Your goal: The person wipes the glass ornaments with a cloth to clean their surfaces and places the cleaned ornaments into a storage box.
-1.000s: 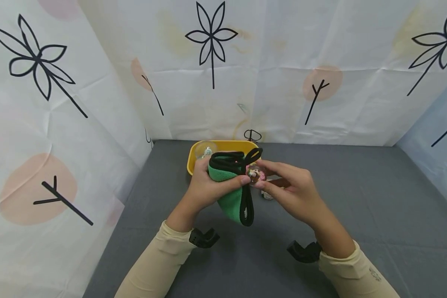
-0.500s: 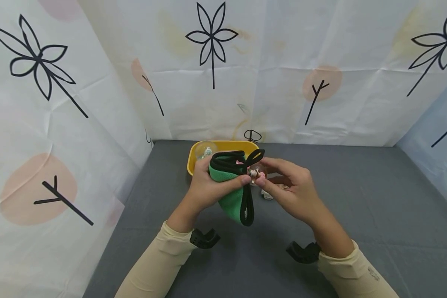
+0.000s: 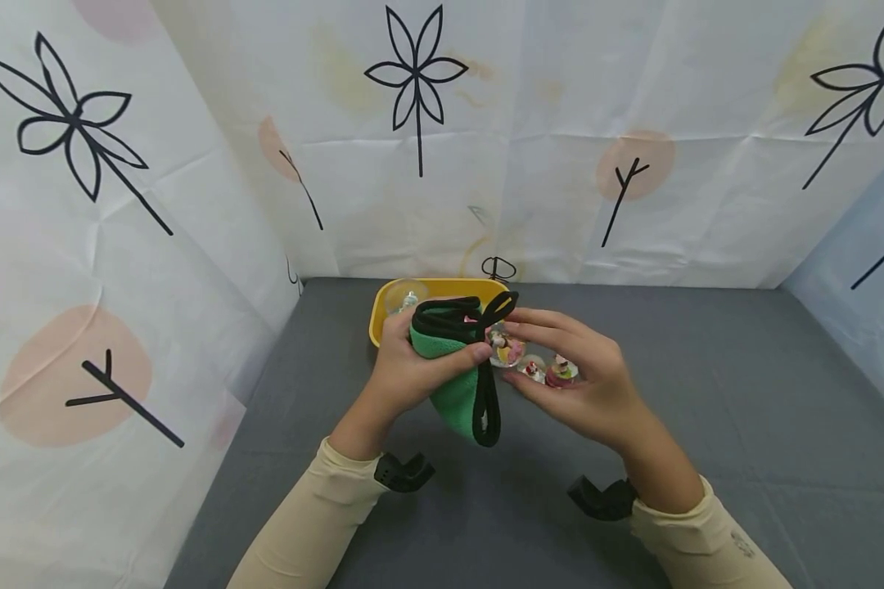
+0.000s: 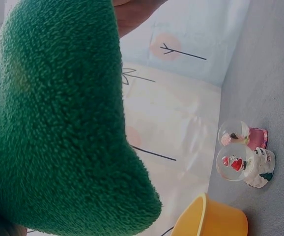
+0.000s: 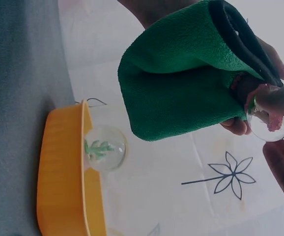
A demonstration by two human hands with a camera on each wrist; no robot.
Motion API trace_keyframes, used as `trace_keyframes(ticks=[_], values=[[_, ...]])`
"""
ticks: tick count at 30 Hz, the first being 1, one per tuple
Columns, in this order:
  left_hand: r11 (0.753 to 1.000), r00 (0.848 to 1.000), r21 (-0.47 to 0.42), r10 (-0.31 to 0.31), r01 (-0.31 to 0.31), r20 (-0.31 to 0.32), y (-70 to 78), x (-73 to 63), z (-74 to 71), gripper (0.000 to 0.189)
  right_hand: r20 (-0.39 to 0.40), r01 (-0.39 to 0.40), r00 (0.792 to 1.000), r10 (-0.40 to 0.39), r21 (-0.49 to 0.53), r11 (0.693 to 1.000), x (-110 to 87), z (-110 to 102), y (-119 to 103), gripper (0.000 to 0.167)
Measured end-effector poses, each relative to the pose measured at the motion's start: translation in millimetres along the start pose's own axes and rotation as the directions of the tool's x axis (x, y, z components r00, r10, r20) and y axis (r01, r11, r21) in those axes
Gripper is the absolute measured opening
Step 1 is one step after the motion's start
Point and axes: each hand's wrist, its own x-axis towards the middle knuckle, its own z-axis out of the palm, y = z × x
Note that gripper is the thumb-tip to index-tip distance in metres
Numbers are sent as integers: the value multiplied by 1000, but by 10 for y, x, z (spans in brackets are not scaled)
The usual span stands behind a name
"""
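Note:
My left hand (image 3: 405, 378) grips a folded green cloth (image 3: 457, 402) with black edging, bunched around the base of a small snow globe (image 3: 507, 347). The globe's clear dome, with pink and yellow bits inside, sticks out at the cloth's right side. My right hand (image 3: 585, 378) holds this dome from the right, fingers above and thumb below in the head view. In the right wrist view, the thumb overlaps the clear dome (image 5: 269, 133) and the cloth (image 5: 169, 98) covers most of the reddish base.
Behind the cloth stands a yellow tray (image 3: 375, 317) with another snow globe (image 3: 407, 294) in it. Two more stand on the grey table to its right: a white-based snow globe (image 4: 261, 169) and a pink-based snow globe (image 4: 258, 138). A patterned sheet (image 3: 545, 204) hangs behind.
My right thumb and fingers have spread wider around the dome, and the dome looks turned. Two snow globes on the table now show more between the right fingers. The left hand stays nearly still.

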Motion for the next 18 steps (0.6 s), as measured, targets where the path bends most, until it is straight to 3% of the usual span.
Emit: trace_keyframes(ticks=[11,18], values=[[1000,1000,0,7,-7,8,-9,3,-25,55,0,60,998,-60,-22,998,19,34,-4,40],[1000,1000,-4,-17,17,25,-28,8,-32,55,16,25,1000,-25,-22,999,7,26,14,45]])
